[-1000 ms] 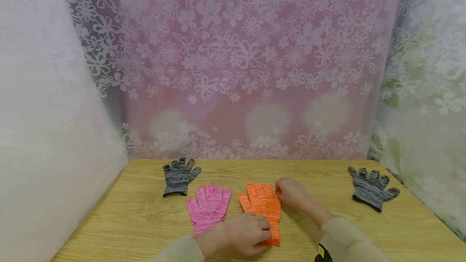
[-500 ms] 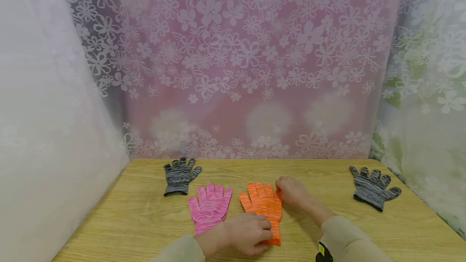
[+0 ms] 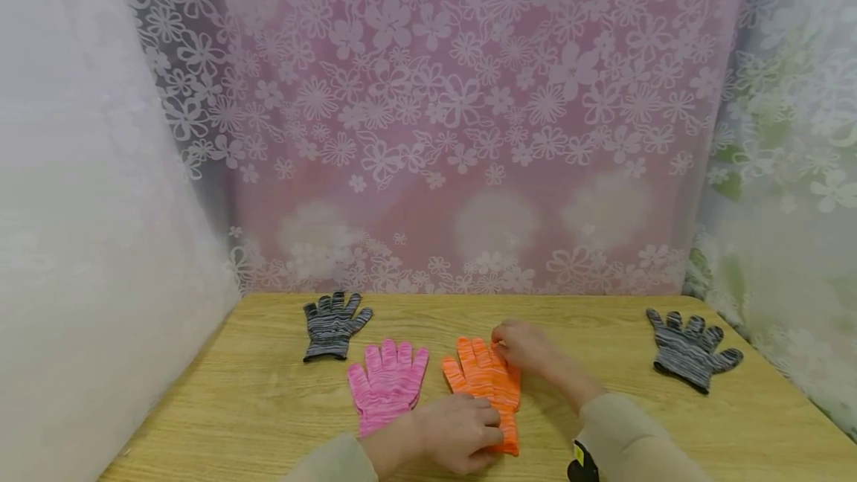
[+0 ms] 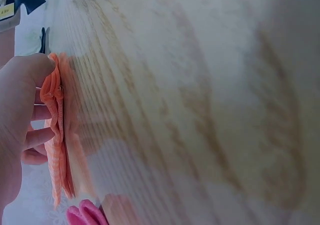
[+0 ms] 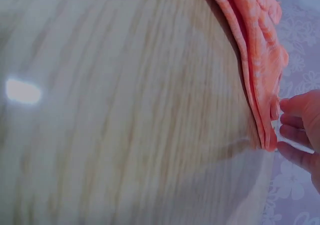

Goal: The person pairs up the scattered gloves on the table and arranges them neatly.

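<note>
An orange streaked knit glove point(image 3: 479, 375) lies flat on the wooden table, fingers pointing away; layered edges show in both wrist views. My left hand point(image 3: 455, 431) rests palm down across its cuff end. In the left wrist view, the left thumb point(image 4: 37, 65) touches the cuff and the fingers are spread along the cloth. At the glove's far right fingertips is my right hand point(image 3: 529, 348). The right wrist view shows its thumb and fingers point(image 5: 295, 152) at the glove's tip with a visible gap between them. A pink knit glove point(image 3: 384, 385) lies to the left, its cuff partly hidden.
A dark grey striped glove point(image 3: 332, 327) lies at the back left of the table point(image 3: 241, 393). Its look-alike glove point(image 3: 691, 350) lies at the far right. A patterned pink curtain point(image 3: 455, 169) hangs behind the table, with pale sheets at both sides.
My right hand has shifted slightly left across the orange glove's fingertips. The left hand and the gloves keep their places; the head view has moved a little.
</note>
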A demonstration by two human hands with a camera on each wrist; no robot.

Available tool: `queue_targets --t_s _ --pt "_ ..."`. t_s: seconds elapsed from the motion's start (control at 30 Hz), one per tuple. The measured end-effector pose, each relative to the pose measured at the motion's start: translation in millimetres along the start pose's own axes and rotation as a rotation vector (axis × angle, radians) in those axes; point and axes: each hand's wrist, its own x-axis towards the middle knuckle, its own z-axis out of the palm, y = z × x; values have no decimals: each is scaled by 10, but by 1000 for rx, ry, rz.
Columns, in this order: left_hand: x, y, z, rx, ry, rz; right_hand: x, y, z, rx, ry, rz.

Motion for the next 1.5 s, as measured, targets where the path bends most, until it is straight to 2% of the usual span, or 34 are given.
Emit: queue_targets --t_s 0.3,0.6,0.9,1.13,1.37,1.5 --pt "-5 -4 5 18 9 3 64 -44 97 -14 -7 78" --pt "-14 -2 10 12 21 3 55 -27 122 -4 76 38" --pt "-9 -3 11 -3 -1 4 28 -1 134 -57 52 51" --pt "-11 -4 26 2 8 0 -35 13 61 -84 105 5" --pt "-19 1 36 -18 29 -5 -89 -14 -15 -133 -31 -33" --pt "-21 2 28 -26 35 -2 -124 -21 -17 -132 -42 -39"
